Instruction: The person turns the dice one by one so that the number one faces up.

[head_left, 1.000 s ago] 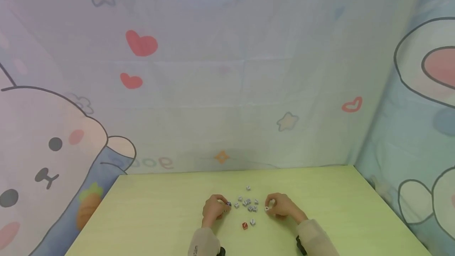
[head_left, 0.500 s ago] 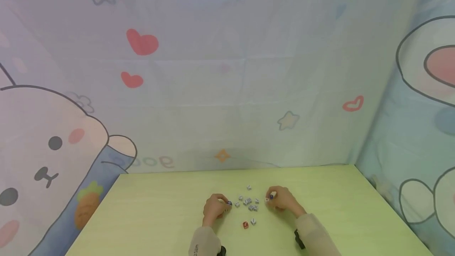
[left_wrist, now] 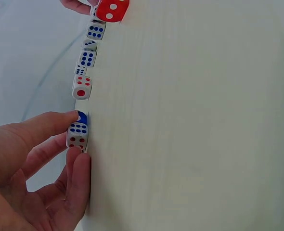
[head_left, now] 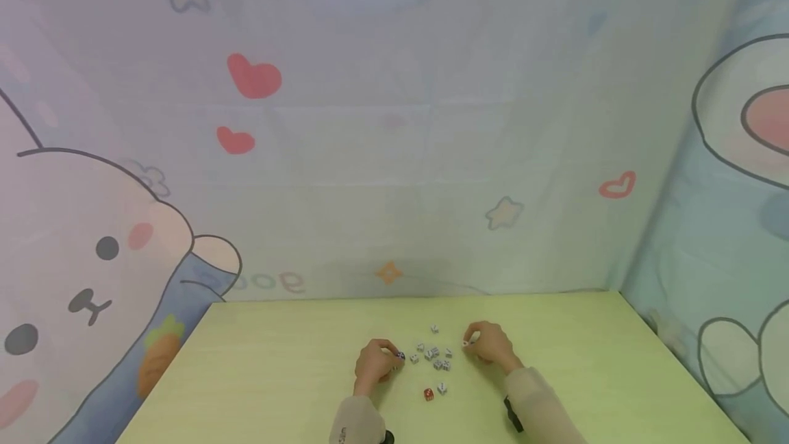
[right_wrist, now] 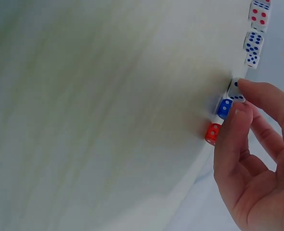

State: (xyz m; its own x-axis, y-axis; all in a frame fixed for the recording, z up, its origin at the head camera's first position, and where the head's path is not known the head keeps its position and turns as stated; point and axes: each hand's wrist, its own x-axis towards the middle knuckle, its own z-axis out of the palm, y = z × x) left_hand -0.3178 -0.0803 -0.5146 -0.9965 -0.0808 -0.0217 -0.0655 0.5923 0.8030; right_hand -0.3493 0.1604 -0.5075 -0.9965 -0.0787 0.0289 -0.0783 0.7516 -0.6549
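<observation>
Head: left hand [head_left: 372, 363] and right hand [head_left: 491, 345] flank white dice [head_left: 429, 355], red die [head_left: 428, 395] at their six o'clock. Left wrist: half-curled left hand pinches a blue die [left_wrist: 83, 117] and red-pipped die [left_wrist: 75, 139]. Right wrist: right hand likewise pinches a blue-pipped die [right_wrist: 235, 91].

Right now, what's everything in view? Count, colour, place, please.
Tabletop: one, yellow-green, lower head view
Printed cloth: count unclear, pale, behind tabletop
Loose white dice: nine, white, mid-tabletop
Front red die: one, red, by a loose die
Blue dice: two, blue, flanking the loose dice
Other white dice: at least two, white, next to blue
Second red die: one, red, by rightmost blue die
Sleeves: two, beige, on forearms
Wrist gear: two, black, by the sleeves
Left hand: one, bare, pinching blue and white dice
Right hand: one, bare, pinching a white die
</observation>
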